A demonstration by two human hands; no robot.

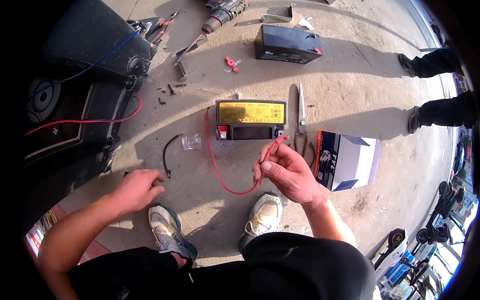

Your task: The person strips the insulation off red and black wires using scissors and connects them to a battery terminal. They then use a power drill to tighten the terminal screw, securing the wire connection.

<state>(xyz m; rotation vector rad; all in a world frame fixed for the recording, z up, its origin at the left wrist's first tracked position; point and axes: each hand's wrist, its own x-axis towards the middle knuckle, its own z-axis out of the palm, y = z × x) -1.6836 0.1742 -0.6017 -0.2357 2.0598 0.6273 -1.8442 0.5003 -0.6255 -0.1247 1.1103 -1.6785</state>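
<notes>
My right hand (287, 175) grips a red wire (229, 189) between thumb and fingers, its upper end raised at the right front of the yellow-labelled black battery (250, 112); I cannot tell if it touches the terminal. My left hand (145, 187) is empty, fingers loosely curled and apart, near a short black cable (166, 150) and a small clear plastic bag (191, 141). Scissors (301, 115) lie right of the battery, beside an open cardboard box (352, 160).
A black vehicle body (90, 40) with wires fills the left. Beyond lie a second battery (285, 45), drill (222, 12), pliers (162, 30), brackets, small screws and red plastic pieces (231, 64). Another person's legs (440, 110) stand at right; scooters (440, 215) stand behind.
</notes>
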